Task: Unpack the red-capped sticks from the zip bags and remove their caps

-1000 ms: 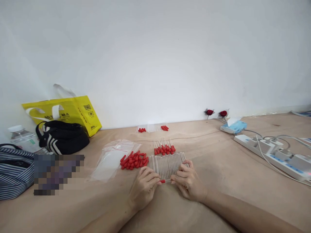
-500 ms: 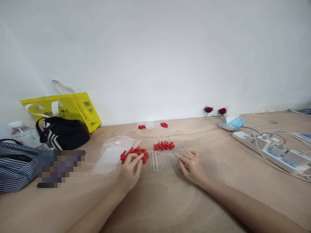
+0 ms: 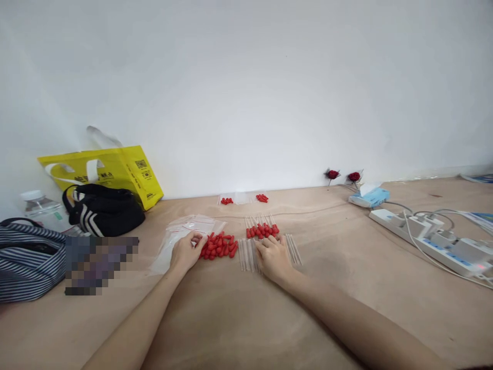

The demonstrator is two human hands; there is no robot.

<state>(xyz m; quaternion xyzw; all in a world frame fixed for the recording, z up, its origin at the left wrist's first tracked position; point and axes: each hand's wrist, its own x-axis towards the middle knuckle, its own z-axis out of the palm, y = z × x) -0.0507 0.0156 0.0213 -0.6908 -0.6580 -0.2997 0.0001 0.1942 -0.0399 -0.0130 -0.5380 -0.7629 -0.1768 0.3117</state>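
My left hand (image 3: 188, 251) is at the left edge of a pile of red rubber bulbs (image 3: 219, 246), its fingers bent but apart and touching the outermost bulbs. Palm down, my right hand (image 3: 274, 258) lies across a row of clear glass tubes (image 3: 248, 255), with its fingers spread over the middle ones and hiding them. More tubes show to its right. Just behind the row lie several droppers (image 3: 262, 230), red bulbs towards me and thin tubes pointing to the wall. Clear zip bags (image 3: 169, 249) lie beneath and behind my left hand.
Near the wall lies a clear bag (image 3: 242, 197) with red bulbs. On the left are a yellow bag (image 3: 150, 177), a black pouch (image 3: 111, 210), a striped bag (image 3: 34, 262) and a plastic jar (image 3: 44, 210). On the right are a tissue pack (image 3: 372, 197), a power strip (image 3: 419, 239) and two dark red flowers (image 3: 353, 176).
My left hand has moved left to the outer side of the bulb pile, which looks more compact. My right hand has moved left onto the tubes, and the tube it pinched no longer shows.
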